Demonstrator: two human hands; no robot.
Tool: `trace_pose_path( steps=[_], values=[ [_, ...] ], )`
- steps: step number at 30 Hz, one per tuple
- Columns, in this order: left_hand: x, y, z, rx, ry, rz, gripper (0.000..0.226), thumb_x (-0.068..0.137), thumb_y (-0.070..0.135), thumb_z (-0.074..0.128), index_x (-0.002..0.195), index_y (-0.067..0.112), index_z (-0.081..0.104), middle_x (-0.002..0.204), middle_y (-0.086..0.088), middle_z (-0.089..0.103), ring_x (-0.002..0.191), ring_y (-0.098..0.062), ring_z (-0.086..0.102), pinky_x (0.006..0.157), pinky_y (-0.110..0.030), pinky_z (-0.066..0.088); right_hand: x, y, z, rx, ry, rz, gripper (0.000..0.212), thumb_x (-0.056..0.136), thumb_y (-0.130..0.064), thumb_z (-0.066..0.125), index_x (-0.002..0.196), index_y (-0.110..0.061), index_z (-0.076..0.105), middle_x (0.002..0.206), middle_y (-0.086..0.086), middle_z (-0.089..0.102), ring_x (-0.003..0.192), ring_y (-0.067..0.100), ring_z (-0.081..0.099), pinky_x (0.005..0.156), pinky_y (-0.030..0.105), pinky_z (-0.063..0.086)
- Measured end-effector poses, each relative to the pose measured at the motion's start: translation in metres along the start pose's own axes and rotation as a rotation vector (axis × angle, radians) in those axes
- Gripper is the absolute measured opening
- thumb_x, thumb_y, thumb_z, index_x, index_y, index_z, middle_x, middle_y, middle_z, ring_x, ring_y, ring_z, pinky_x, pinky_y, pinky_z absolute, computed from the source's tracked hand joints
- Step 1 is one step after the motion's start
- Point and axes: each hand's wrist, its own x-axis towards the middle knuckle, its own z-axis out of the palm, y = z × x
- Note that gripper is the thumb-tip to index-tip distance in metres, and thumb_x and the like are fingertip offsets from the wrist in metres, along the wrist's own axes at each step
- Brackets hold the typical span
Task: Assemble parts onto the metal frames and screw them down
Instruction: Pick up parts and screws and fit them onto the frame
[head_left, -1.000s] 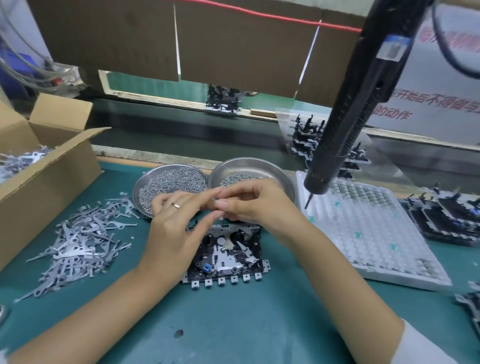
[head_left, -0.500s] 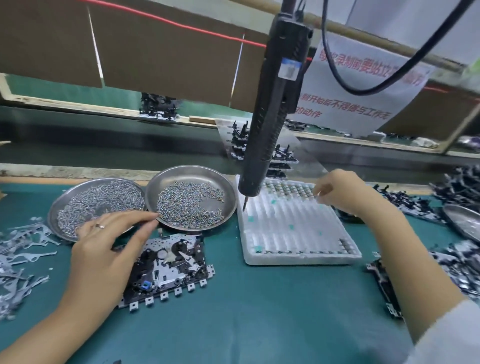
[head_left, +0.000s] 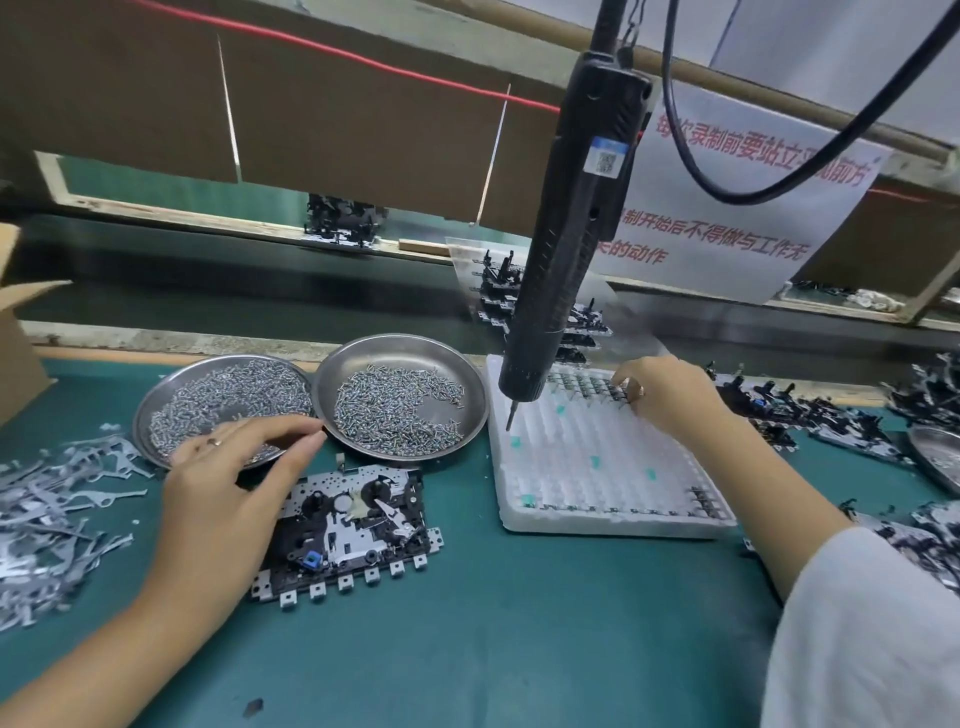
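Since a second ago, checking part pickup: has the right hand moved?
Yes. The right hand left the metal frame and went right to the white tray's far row.

Teal mat (head_left: 493, 649), silver screw dishes (head_left: 470, 410), white grid tray (head_left: 587, 467), black screwdriver (head_left: 571, 244), red-lettered white sign (head_left: 753, 208)

Left hand (head_left: 223, 499) covers the left part of the metal frame (head_left: 358, 525). Right hand (head_left: 670, 395): fingertips curl down into the white tray (head_left: 597, 467); whether they pinch a part cannot be told. Screwdriver (head_left: 566, 249) top and 1 dish (head_left: 935, 457) are cut off by the picture's edges.
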Motion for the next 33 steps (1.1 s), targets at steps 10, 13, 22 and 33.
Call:
trace_pose_path(
  steps=[10,13,22,33],
  values=[
    [-0.002,0.003,0.0,-0.015,-0.016,0.01,0.019,0.077,0.028,0.065,0.087,0.043,0.062,0.093,0.046,0.057,0.091,0.023,0.047,0.087,-0.028,0.035,-0.024,-0.004,-0.025,0.237,0.081,-0.014,0.017,0.082,0.008,0.056,0.078,0.0,0.07,0.083,0.011,0.07,0.075,0.022,0.065,0.07,0.03,0.052],
    [-0.002,0.006,0.003,-0.032,-0.021,0.019,0.015,0.075,0.03,0.064,0.088,0.036,0.065,0.092,0.047,0.057,0.092,0.022,0.048,0.087,-0.03,0.037,-0.061,-0.029,-0.046,0.531,-0.141,-0.062,0.014,0.081,-0.001,0.068,0.076,-0.013,0.069,0.073,-0.005,0.069,0.056,0.004,0.064,0.054,0.013,0.05],
    [-0.012,0.02,0.01,-0.069,-0.117,0.107,0.015,0.078,0.035,0.065,0.092,0.039,0.063,0.094,0.042,0.059,0.094,0.019,0.049,0.086,-0.032,0.035,-0.115,-0.161,-0.022,1.509,-0.25,-0.267,0.022,0.077,0.007,0.071,0.081,-0.014,0.072,0.079,0.0,0.073,0.075,0.008,0.068,0.074,0.018,0.054],
    [-0.013,0.017,0.01,-0.134,-0.188,0.028,0.013,0.077,0.033,0.067,0.088,0.037,0.066,0.086,0.033,0.063,0.089,0.011,0.054,0.091,-0.046,0.039,-0.119,-0.174,0.004,1.682,-0.208,-0.125,0.022,0.075,-0.002,0.075,0.097,-0.004,0.075,0.089,0.007,0.075,0.09,0.022,0.071,0.083,0.027,0.056]
  ],
)
